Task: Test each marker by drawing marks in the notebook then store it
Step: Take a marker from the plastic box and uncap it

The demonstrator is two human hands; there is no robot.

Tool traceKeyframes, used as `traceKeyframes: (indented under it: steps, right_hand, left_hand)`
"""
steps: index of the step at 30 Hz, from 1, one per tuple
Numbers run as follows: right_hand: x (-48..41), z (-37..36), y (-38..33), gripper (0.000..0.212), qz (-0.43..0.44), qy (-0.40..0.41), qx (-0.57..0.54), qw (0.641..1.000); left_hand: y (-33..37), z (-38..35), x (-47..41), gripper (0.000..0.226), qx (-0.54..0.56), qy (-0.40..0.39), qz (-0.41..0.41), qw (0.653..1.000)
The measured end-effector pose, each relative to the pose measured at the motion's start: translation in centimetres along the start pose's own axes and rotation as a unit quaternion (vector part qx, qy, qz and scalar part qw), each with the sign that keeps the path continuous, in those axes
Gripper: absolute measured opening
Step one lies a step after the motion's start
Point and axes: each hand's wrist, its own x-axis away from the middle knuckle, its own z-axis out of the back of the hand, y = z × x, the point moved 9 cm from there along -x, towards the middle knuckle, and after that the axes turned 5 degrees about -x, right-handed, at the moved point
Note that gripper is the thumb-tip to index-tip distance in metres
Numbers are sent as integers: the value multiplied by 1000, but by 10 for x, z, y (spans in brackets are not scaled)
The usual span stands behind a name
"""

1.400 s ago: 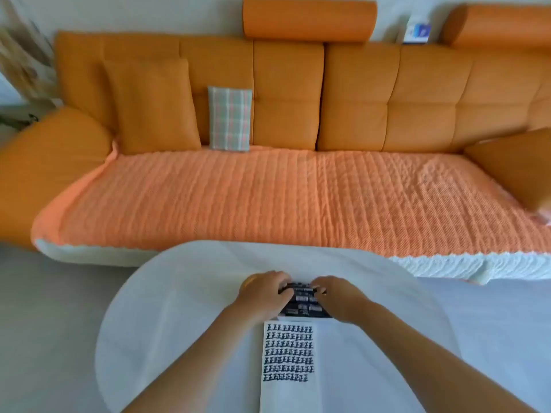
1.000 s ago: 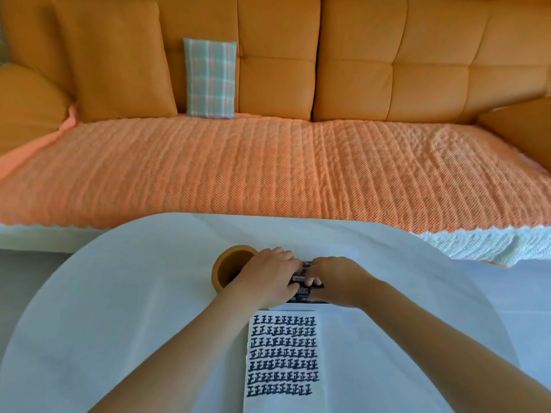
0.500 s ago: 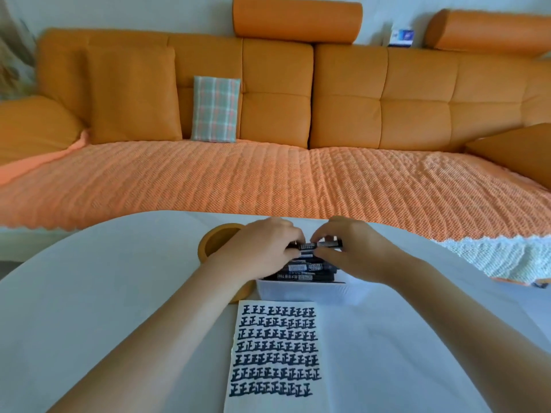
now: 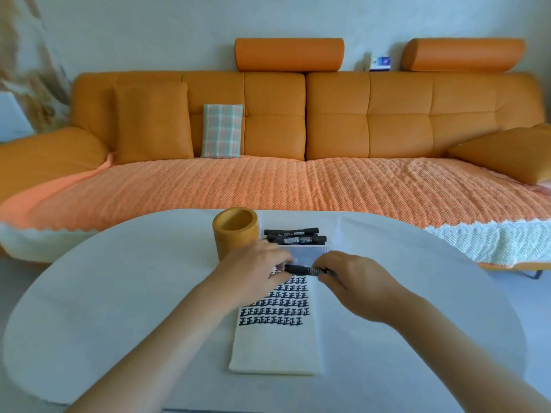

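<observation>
A black marker (image 4: 301, 269) lies level just above the top of the notebook (image 4: 277, 347). My left hand (image 4: 253, 269) pinches its left end and my right hand (image 4: 354, 281) pinches its right end. The notebook page is white, with several rows of black marks on its upper half. Behind the hands stands a white tray (image 4: 307, 252) with more black markers (image 4: 293, 236) piled in it. An orange cylindrical holder (image 4: 235, 234) stands left of the tray, its inside hidden from here.
All of this sits on a white oval table (image 4: 119, 293). Beyond its far edge runs an orange sofa (image 4: 298, 180) with cushions and a textured cover.
Both hands have lifted one marker out of the tray and drawn it toward me, over the top of the notebook. The head camera tilted, so the view shifted.
</observation>
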Motion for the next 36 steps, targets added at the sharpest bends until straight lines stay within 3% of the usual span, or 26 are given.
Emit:
traceKeyframes:
  steps: [10,15,20,24,32,36]
  right_hand:
    - [-2,-46,-22,20,-25,-29,16,999]
    - [-13,-63,-31,24,-16,-47,12,999]
    - [-22,-64,-40,35,8,-10,73,997]
    - [-24,-61,-47,30,10,21,83,996]
    - [-3,-57,-41,30,-48,-8,56,997]
    - [14,-54,-33,44,-91,-23,37,995]
  left_hand:
    - [-7,-26,30,11,29,11,3,1000]
    - [-21,-35,37,13,107,41,6,993]
    - [-37,-36,38,11,155,42,17,987]
    - [-45,-33,38,11,185,41,32,981]
    - [-33,-30,45,9,198,42,25,979]
    - [-25,-35,45,10,179,34,26,983]
